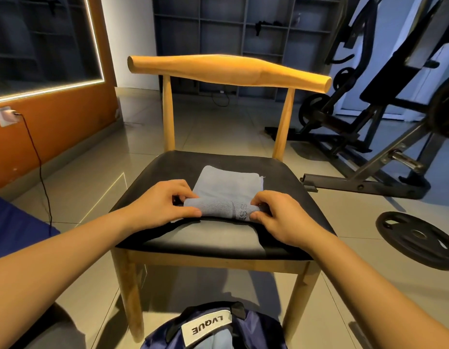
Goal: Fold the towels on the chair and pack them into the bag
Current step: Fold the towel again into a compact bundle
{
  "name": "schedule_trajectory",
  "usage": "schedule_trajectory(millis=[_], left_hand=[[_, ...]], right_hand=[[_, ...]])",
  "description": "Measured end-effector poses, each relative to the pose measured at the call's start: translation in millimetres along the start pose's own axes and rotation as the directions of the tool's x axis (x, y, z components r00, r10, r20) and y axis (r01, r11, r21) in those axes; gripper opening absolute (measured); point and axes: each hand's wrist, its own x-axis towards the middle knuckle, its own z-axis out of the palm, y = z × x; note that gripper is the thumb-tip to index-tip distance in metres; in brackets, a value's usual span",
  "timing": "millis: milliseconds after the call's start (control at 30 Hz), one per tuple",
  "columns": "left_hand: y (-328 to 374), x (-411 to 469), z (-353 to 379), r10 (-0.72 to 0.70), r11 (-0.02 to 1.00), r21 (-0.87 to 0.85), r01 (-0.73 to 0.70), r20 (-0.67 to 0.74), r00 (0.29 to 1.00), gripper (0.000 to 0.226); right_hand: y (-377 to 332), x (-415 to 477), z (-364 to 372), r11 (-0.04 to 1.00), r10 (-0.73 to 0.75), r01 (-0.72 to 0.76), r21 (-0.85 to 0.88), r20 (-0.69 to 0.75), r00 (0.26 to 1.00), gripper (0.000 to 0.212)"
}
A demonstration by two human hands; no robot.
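Observation:
A light blue towel (227, 188) lies on the black seat of a wooden chair (153, 177). Its near end is rolled over into a thick fold, and the far part lies flat. My left hand (165, 204) pinches the left end of that rolled edge. My right hand (275, 216) pinches the right end, beside a woven band with letters. A dark blue bag (256, 326) with a white label sits on the floor below the chair's front edge, and something light blue shows inside it.
A black weight plate (417, 239) lies on the tiled floor to the right. Gym machine frames (369, 137) stand behind it. On the left is an orange wall with a socket and a hanging cable (39, 162). A dark blue cloth (14, 227) is at the left edge.

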Motion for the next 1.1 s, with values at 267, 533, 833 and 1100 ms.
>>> schedule_trajectory(millis=[267, 533, 833, 1100], left_hand=[[12, 8, -6, -0.213, 0.955, -0.162, 0.25, 0.213, 0.954, 0.02], [16, 10, 9, -0.122, 0.992, 0.007, 0.124, -0.139, 0.983, 0.012], [12, 4, -1, -0.082, 0.991, 0.113, 0.075, 0.059, 0.995, 0.032], [11, 17, 7, -0.213, 0.954, -0.202, 0.221, 0.059, 0.975, 0.015]], right_hand=[[0, -1, -23, 0.994, 0.064, -0.081, 0.074, 0.205, 0.977, 0.014], [-20, -11, -2, 0.919, -0.274, 0.256, -0.301, -0.019, 0.961, 0.018], [-10, 3, 3, 0.992, 0.061, -0.058, 0.11, -0.028, 0.998, 0.02], [-11, 5, 7, 0.991, -0.105, 0.091, -0.097, -0.151, 0.983, 0.033]])
